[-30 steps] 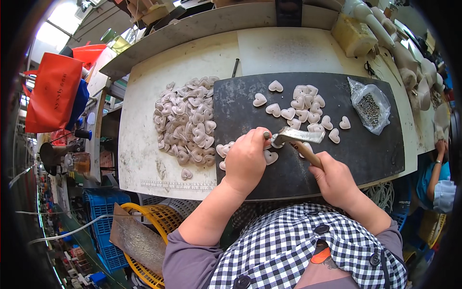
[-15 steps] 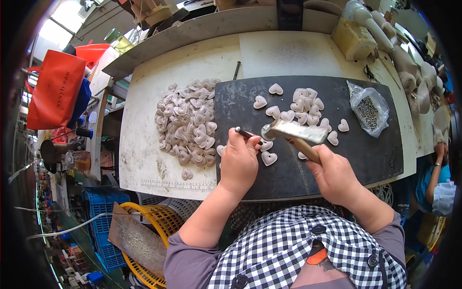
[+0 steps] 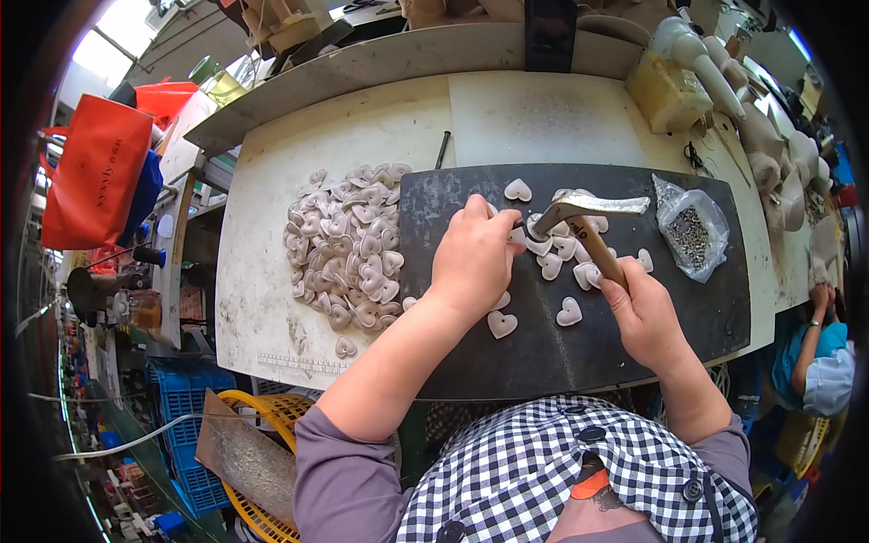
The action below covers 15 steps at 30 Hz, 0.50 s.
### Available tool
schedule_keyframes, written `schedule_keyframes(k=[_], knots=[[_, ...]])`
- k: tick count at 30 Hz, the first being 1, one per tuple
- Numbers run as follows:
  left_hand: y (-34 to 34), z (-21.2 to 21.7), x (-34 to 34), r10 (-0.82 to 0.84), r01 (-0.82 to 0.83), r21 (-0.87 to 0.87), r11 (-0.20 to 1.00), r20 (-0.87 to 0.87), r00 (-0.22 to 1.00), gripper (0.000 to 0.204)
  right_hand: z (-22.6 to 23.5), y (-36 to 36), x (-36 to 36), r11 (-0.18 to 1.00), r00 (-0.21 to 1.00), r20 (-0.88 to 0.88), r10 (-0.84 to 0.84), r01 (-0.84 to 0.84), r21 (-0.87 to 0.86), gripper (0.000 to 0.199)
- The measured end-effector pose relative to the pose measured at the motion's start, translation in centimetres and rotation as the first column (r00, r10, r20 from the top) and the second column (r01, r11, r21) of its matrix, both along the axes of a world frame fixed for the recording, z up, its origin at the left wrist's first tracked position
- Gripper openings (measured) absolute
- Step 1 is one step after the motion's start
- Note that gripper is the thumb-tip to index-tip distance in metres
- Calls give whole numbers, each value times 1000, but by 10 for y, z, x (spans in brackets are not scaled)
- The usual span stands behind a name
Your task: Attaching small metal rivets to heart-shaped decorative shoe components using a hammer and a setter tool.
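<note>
A hammer [image 3: 593, 222] stood raised at centre right of the frame, the right hand [image 3: 644, 312] wrapped tight round its wooden handle. The left hand [image 3: 475, 258] pinched something small on the dark slab [image 3: 706, 308] among pale heart-shaped pieces [image 3: 569, 312]; a heap of hearts [image 3: 348, 244] lay left.

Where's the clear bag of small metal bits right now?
Head view, person's right: the clear bag lies on the right end of the dark mat, just right of the hammer head.
</note>
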<state>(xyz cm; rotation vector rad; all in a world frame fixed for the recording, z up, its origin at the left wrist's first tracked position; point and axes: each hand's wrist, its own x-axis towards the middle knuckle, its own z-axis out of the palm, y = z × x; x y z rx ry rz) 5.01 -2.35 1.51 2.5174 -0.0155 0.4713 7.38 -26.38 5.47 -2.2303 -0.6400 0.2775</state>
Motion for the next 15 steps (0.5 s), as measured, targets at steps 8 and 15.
schedule_keyframes(k=[8, 15], knots=[[-7, -9, -21, 102, -90, 392, 915, -10, 995, 29, -3, -9, 1, 999, 998, -63, -7, 9, 43, 16], [-4, 1, -24, 17, -15, 27, 1000, -54, 998, 33, -5, -5, 3, 998, 998, -29, 56, -56, 15, 17]])
